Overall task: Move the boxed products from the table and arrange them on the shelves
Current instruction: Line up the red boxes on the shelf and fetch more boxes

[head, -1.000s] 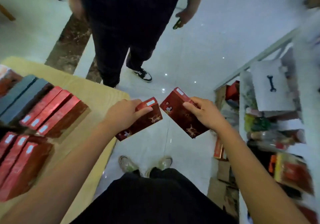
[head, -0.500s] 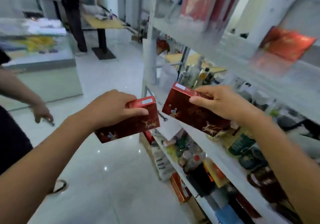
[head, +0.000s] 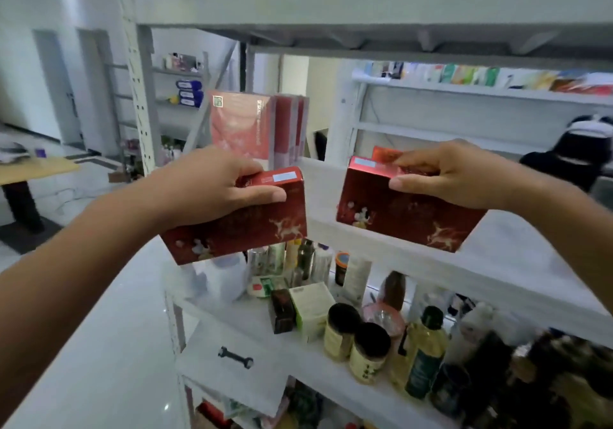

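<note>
White shelving (head: pixel 517 256) behind left box (head: pixel 238 229) and right box (head: pixel 404 221), glossy floor (head: pixel 99 345) beneath.

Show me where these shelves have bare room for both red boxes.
The middle shelf is bare from the upright pink boxes rightward, beneath and beyond the red box in the right hand. The lower shelf is crowded with jars and bottles.

Both hands have lifted their red boxes: the right box (head: pixel 403 214) now overlaps the white shelf (head: pixel 517 249) edge (whether it touches is unclear), and the left box (head: pixel 242 226) hangs near its left end.
</note>
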